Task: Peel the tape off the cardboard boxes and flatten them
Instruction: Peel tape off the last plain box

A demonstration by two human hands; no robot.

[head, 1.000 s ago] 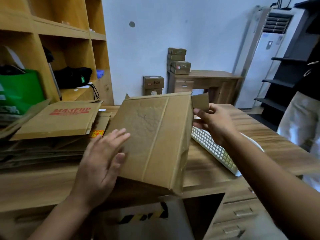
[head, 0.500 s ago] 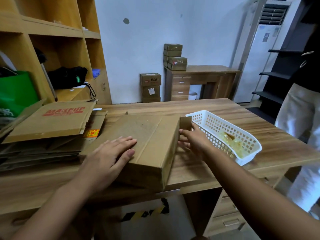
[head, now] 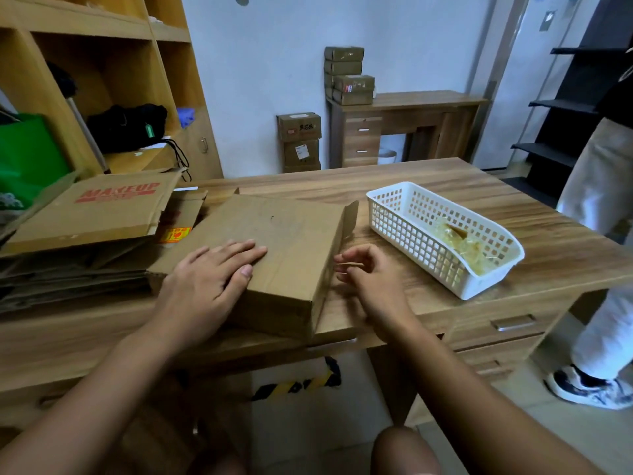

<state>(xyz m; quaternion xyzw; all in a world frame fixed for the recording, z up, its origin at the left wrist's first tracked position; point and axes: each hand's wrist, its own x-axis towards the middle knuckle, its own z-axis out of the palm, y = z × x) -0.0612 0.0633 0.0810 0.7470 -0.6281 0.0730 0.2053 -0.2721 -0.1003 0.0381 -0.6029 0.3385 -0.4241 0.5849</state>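
Head view showed the box (head: 274, 241) lying on the bench (head: 445, 186), near its front edge, between a stack of flat cardboard (head: 96, 214) on the left and a white basket (head: 411, 234) on the right. It looked half collapsed to me: the top face sloped low, but the near side stood up as a wall and a small flap (head: 351, 214) stuck up at the far right corner. So I judged it not yet flat.

The left hand (head: 209, 279) lay on the top face with straight fingers, spread and pressing down, most likely to pin the box and squash it. The right hand (head: 366, 279) hung just beside the box's right edge with its fingers loosely curled. A thin pale streak showed at the fingertips. Whether that was a strip of tape being pinched or only blur, I could not tell.

The basket sat within easy reach of that hand and held a crumpled, yellowish wad of tape (head: 459, 241), so it seemed to serve as the bin for peelings. The stack at the left, topped by a sheet printed MAKEUP, looked like the pile for finished boxes, close enough to slide this one onto.

More taped boxes (head: 299, 126) waited by the far wall, and another person (head: 603, 200) stood at the right.
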